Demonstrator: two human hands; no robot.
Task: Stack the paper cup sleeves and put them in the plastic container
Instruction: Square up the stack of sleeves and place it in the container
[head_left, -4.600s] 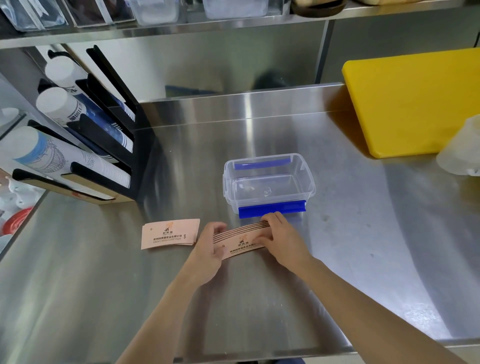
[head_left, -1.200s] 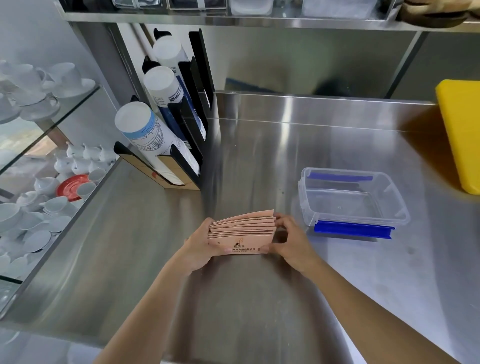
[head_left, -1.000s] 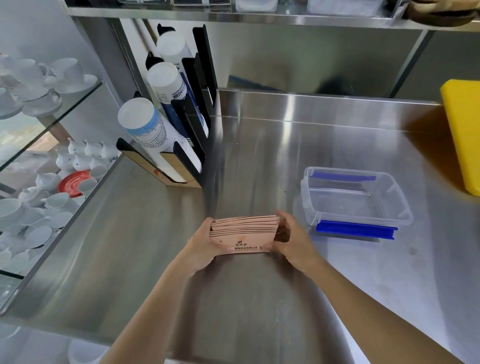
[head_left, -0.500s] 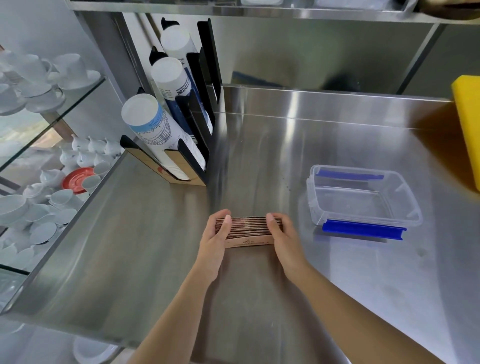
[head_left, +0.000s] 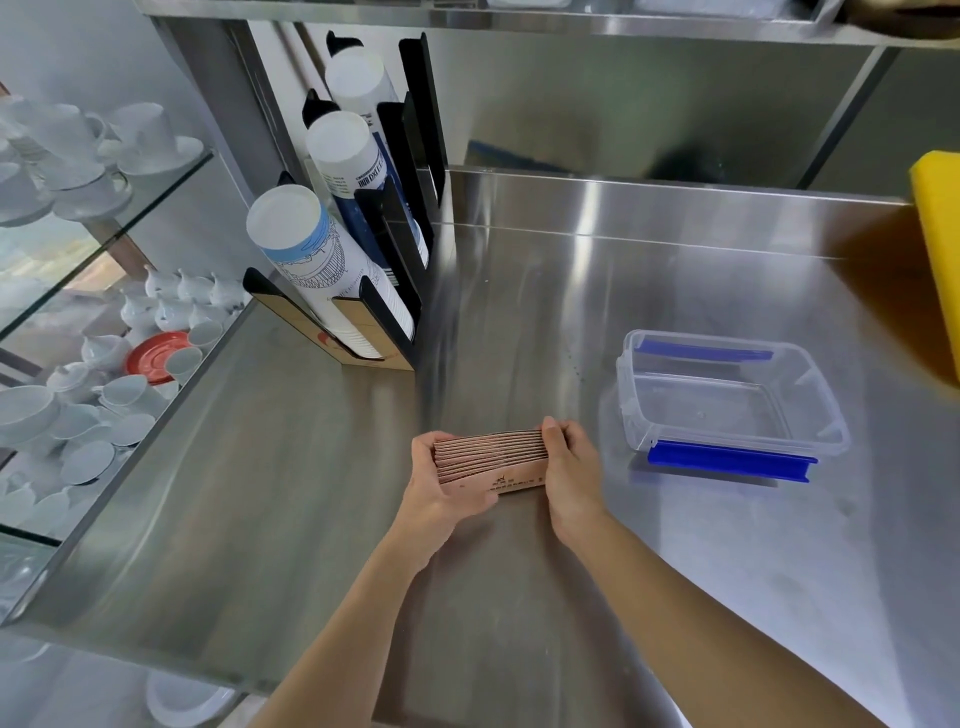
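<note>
Sleeves stacked, container empty
Pink paper sleeves (head_left: 491, 460) bunched on edge at centre; clear blue-clipped plastic container (head_left: 727, 402) open at right.

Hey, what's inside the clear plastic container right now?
Nothing shows inside the plastic container: through its clear walls you see only its bare floor. The sleeve stack is outside it, held between the left hand and right hand. The blue clip hides part of the front wall.

Steel worktop (head_left: 519, 312) w/ black cup dispenser rack (head_left: 395, 249) holding paper cup stacks (head_left: 311, 244) at back left, yellow cutting board (head_left: 940, 249) far right, glass shelves (head_left: 104, 218) of white cups & saucers (head_left: 78, 156) left, one red saucer (head_left: 156, 353).
</note>
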